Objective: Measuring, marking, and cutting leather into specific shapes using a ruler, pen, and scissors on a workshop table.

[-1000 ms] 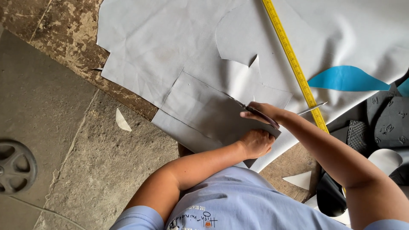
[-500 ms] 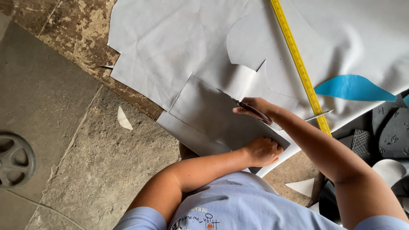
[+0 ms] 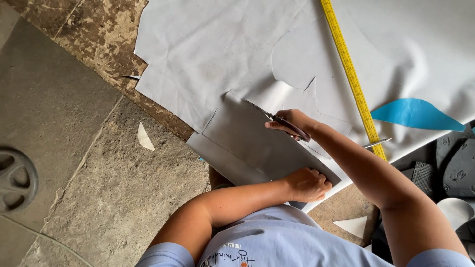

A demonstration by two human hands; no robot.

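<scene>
Just ahead of the right hand (image 3: 292,123), its grip pinching scissors (image 3: 274,118), lies the grey sheet (image 3: 247,143).

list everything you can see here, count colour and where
sheet material: one, pale grey, spread over the floor at top, partly cut
cut panel: one, grey, middle, held near the person
scissors: one, dark handles, in the right hand, blades at the panel's upper edge
measuring tape: one, yellow, slanting across the sheet at right
curved piece: one, blue, right on the sheet
offcuts: two, whitish, one on the floor at left, one at bottom right
shoe soles: several, black, right edge
round grate: one, dark, left edge
floor: stone, brown-grey
shirt: one, light blue, bottom
left hand: pressing the panel's lower corner
right hand: gripping the scissors
</scene>
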